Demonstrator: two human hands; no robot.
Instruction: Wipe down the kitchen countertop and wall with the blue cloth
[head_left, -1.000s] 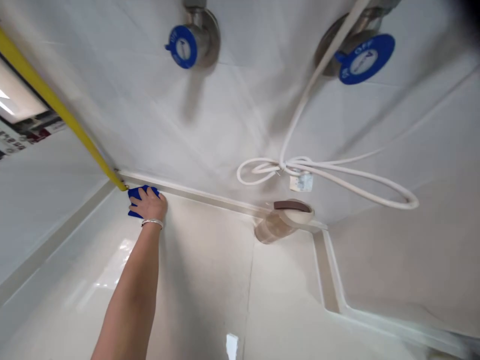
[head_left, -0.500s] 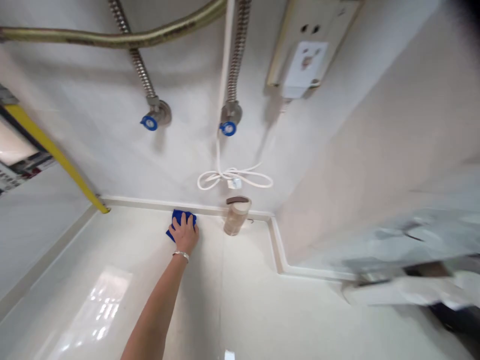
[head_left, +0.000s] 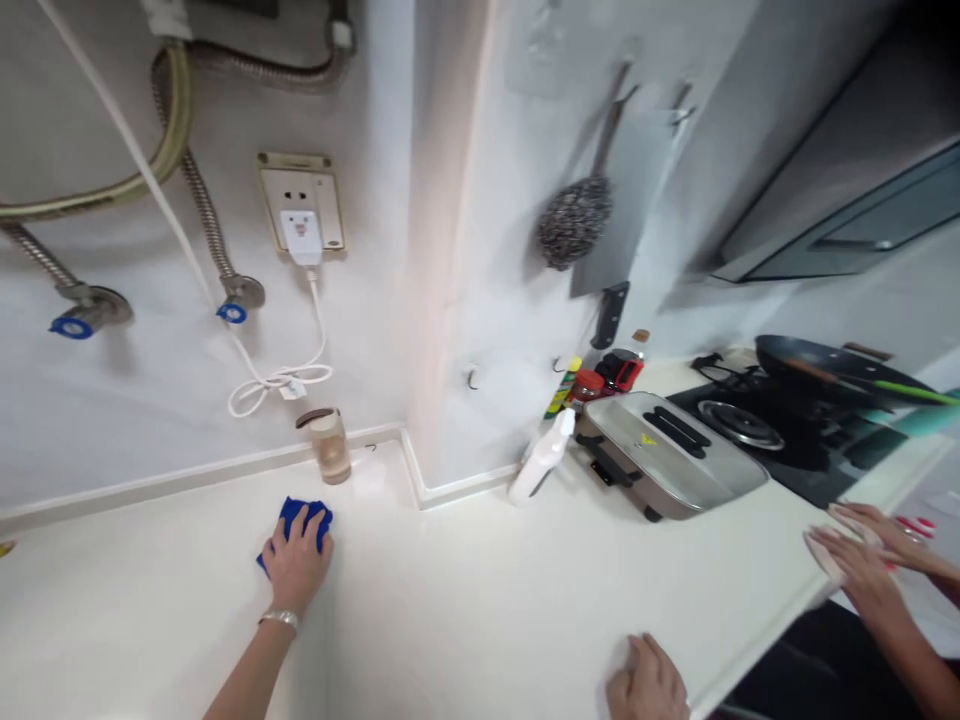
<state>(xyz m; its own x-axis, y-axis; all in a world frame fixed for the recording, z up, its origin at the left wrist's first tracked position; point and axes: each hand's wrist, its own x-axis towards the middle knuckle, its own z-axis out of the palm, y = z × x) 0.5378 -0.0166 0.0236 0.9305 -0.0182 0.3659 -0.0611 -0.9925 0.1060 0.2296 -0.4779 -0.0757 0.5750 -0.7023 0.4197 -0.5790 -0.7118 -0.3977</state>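
Shifted off the backsplash [head_left: 202, 482], crumpled blue cloth [head_left: 301, 512] is gripped by the left hand [head_left: 298, 565]; the right hand [head_left: 646, 684] rests loosely open.

Tabletop [head_left: 450, 590] here is plain off-white, with a low raised lip [head_left: 202, 473] where it meets the pale wall [head_left: 375, 330] on the left. Boxy corner [head_left: 461, 270] juts out around the middle. Far right from me there's what looks like a grey hood [head_left: 817, 190] over a black stovetop [head_left: 806, 455]. Light's pretty soft, wall shadows are blurry.
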